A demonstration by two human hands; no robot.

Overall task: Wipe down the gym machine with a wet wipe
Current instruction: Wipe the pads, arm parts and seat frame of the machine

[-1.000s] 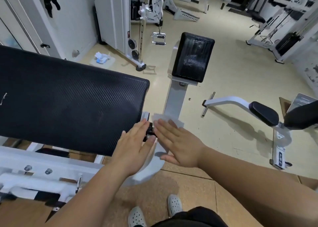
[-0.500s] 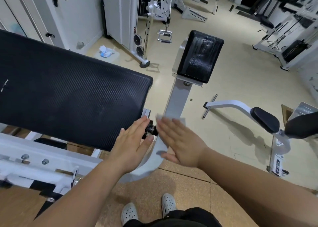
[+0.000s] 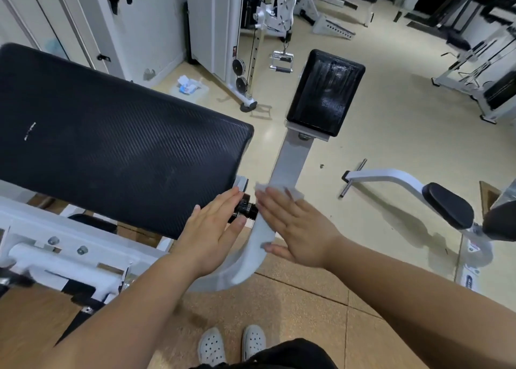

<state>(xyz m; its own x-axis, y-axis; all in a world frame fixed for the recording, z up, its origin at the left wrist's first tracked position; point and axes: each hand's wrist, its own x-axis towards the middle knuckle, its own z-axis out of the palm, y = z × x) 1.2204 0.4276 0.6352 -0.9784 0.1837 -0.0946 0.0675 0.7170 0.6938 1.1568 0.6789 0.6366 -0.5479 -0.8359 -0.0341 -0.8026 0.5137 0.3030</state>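
The gym machine has a large black pad [image 3: 117, 145] on the left, a grey-white curved arm [image 3: 261, 237] in the middle and a small glossy black pad [image 3: 325, 92] at the arm's far end. My right hand [image 3: 298, 229] lies flat on the arm and presses a white wet wipe [image 3: 290, 191] against it; the wipe shows past the fingertips. My left hand [image 3: 212, 234] rests flat at the big pad's lower right corner, next to a black adjustment knob [image 3: 245, 210], holding nothing.
A white frame bar with bolts [image 3: 64, 251] runs lower left. A second white arm with a small black pad [image 3: 446, 208] lies on the floor to the right. A cable station [image 3: 251, 61] and a wipe packet [image 3: 188, 85] stand behind. My shoes [image 3: 231, 343] are below.
My right hand has slid the wipe slightly up the arm toward the small pad. The left hand stays by the knob. The camera has tilted a little.
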